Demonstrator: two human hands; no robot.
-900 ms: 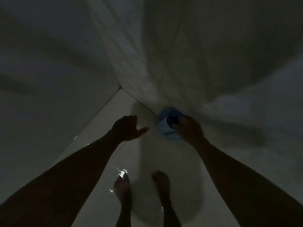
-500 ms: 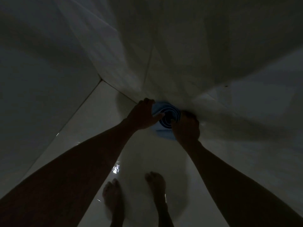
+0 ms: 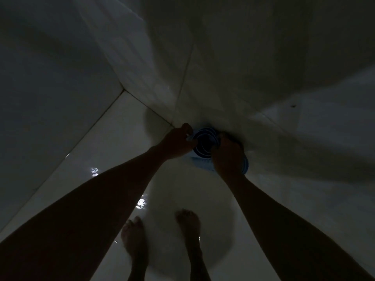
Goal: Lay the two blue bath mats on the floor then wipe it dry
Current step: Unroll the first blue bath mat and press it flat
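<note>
The scene was very dim. At the far left a tiled wall [image 3: 50, 98] met the pale, glossy floor [image 3: 113, 142] along a slanting seam, and two small bright glints of wet lay on the floor, one near that seam and one just ahead of the feet. Two bare feet stood on the floor at the bottom of the view, the left foot [image 3: 135, 236] just left of the right foot [image 3: 189, 226], a little apart.

Two bare forearms reached forward from the lower corners. The left hand [image 3: 178, 144] had its grip closed in a pinch on the left edge of a rolled blue bath mat [image 3: 204, 148], fingers curled over the rim. The roll stood on end in the corner where the floor met the back wall [image 3: 223, 57], its spiral layers facing the camera; whether it held one mat or two could not be told. The right hand [image 3: 228, 157] clenched the roll's right side, fingers wrapped over the top edge, with blue showing below and right of the knuckles. A small dark speck [image 3: 293, 106] sat further right on the pale surface.
</note>
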